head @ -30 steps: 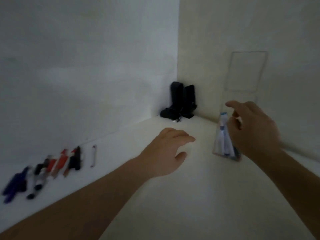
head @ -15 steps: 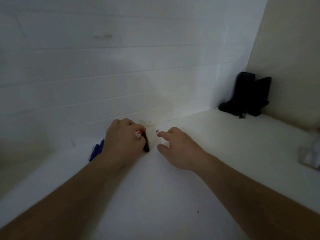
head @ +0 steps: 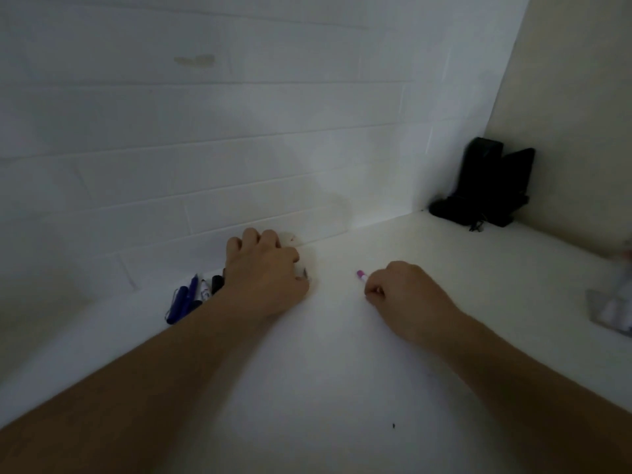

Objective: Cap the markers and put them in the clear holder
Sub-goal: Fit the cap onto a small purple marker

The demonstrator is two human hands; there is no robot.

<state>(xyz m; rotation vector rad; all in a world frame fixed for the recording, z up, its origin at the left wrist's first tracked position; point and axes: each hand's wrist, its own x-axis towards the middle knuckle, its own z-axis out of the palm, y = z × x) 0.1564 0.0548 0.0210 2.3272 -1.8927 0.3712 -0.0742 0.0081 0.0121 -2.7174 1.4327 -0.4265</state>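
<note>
My right hand [head: 402, 294] is closed around a marker whose pink-purple tip [head: 361, 275] sticks out to the left of the fist. My left hand [head: 265, 277] lies fingers-down over the row of markers by the wall; a small pale piece shows under its thumb, and I cannot tell whether it grips anything. Blue and black markers [head: 191, 295] lie uncovered just left of that hand. The clear holder [head: 612, 309] is blurred at the right edge, with markers inside it.
A white brick wall [head: 239, 148] runs along the back of the white table [head: 325, 371]. A black device [head: 485, 186] stands in the far right corner against the beige side wall.
My view swung left from the holder to the marker row. My right hand left the holder and closed on the pink-tipped marker; my left hand settled over the markers.
</note>
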